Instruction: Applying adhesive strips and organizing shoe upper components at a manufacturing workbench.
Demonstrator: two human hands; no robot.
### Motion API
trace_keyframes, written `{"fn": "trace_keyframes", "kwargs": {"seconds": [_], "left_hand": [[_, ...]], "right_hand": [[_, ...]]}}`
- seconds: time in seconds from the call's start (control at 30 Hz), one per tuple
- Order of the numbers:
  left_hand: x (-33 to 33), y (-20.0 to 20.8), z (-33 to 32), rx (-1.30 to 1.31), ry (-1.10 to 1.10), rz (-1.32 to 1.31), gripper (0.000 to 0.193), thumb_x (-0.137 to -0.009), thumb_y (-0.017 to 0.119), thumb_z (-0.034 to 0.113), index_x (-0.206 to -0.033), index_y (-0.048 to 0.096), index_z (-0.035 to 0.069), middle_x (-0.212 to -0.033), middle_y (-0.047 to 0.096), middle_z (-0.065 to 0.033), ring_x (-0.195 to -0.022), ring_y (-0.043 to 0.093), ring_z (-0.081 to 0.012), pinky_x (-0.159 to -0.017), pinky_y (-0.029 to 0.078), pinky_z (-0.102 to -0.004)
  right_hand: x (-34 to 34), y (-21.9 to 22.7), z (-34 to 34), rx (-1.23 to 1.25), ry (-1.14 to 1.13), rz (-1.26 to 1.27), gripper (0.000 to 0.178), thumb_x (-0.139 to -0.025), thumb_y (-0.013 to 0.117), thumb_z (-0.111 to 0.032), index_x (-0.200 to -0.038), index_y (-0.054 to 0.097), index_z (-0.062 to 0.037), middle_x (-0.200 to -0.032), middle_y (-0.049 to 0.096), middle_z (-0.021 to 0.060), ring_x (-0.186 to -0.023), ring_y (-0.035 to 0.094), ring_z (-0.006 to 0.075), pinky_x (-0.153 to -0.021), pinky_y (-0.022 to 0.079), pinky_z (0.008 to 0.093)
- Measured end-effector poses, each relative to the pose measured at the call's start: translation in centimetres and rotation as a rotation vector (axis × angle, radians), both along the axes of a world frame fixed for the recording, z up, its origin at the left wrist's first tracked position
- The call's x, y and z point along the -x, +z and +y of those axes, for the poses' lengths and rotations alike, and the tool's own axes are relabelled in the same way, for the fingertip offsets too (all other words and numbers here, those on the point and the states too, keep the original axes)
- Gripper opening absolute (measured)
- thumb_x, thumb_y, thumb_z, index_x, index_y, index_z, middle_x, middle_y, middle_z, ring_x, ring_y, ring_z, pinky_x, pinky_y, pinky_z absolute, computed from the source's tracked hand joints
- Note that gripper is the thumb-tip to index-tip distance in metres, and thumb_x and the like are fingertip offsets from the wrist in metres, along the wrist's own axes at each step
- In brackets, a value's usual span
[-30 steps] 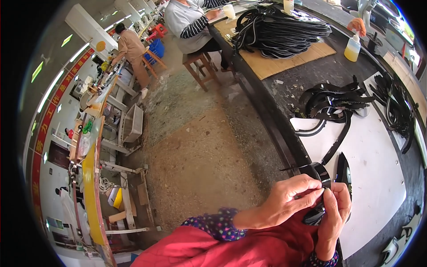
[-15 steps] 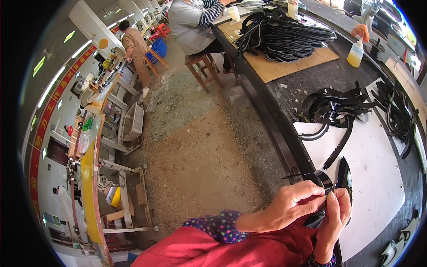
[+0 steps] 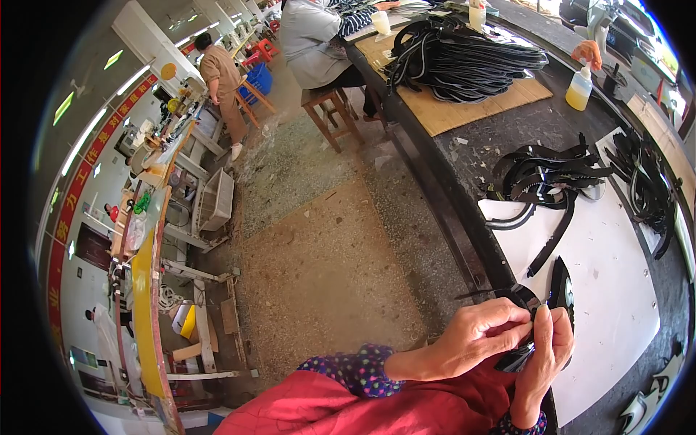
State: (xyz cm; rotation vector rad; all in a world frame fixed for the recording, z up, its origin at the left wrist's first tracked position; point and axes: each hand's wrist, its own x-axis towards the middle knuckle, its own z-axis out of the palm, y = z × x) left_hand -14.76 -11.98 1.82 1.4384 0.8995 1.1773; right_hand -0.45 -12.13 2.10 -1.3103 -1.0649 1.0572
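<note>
My left hand (image 3: 484, 335) and my right hand (image 3: 547, 349) meet at the near edge of the dark table. Thumbs and fingertips of both pinch a glossy black curved strip (image 3: 520, 294). One thin end of it sticks out to the left above my left hand; part is covered by my fingers. Another black strip (image 3: 560, 283) lies on the white sheet (image 3: 609, 319) right beside my right hand. Beyond it, a loose heap of black curved strips (image 3: 544, 174) rests across the sheet's far end.
A large bundle of black strips (image 3: 464, 65) lies on cardboard (image 3: 435, 119). Near it stands a bottle of yellow liquid (image 3: 578, 88). More strips (image 3: 641, 177) lie at the right. A person sits on a wooden stool (image 3: 326, 116); another stands by the left bench.
The black strip in my fingers has tilted lower, its upper curve now nearer my hands. My hands stay nearly in place. The seated person has shifted slightly to the right.
</note>
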Motion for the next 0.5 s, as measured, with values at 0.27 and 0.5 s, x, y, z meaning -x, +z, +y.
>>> {"fn": "trace_keyframes", "kwargs": {"seconds": [0.27,0.5], "left_hand": [[-0.3,0.1,-0.3,0.257,0.016,-0.138,0.016,-0.093,0.064,0.006,-0.106,0.065,-0.004,-0.096,0.063,-0.0062,-0.080,0.063,-0.0111,-0.070,0.053,-0.0237],[-0.4,0.6,0.8,0.384,0.083,-0.219,0.013,-0.095,0.062,0.005,-0.106,0.064,-0.003,-0.094,0.065,-0.0056,-0.081,0.064,-0.0097,-0.073,0.054,-0.0222]], "right_hand": [[0.2,-0.1,0.8,0.068,-0.154,0.039,0.030,-0.101,0.056,-0.017,-0.075,0.056,-0.0030,-0.069,0.051,-0.0014,-0.062,0.039,0.0053,-0.055,0.031,0.0227],[-1.4,-0.6,0.3,-0.374,-0.143,-0.494,0.013,-0.086,0.065,0.008,-0.098,0.065,0.0042,-0.092,0.064,0.0139,-0.081,0.063,0.0242,-0.071,0.050,0.0310]]}}
